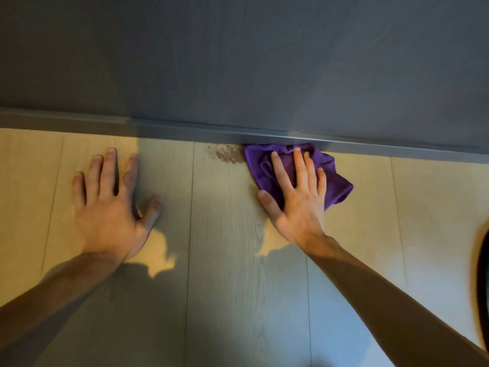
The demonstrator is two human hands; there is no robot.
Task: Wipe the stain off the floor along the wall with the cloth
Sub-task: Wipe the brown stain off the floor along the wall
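A brown speckled stain lies on the pale wood floor right against the grey skirting board. Just right of it a crumpled purple cloth is pressed to the floor, its top edge touching the skirting. My right hand lies flat on the cloth with fingers spread, pointing at the wall. The cloth's left edge touches the stain's right side. My left hand rests flat on the bare floor to the left, fingers apart, holding nothing.
A dark grey wall fills the upper half. Light wood-look floor planks run toward me, partly in shadow. A dark rounded object cuts in at the right edge.
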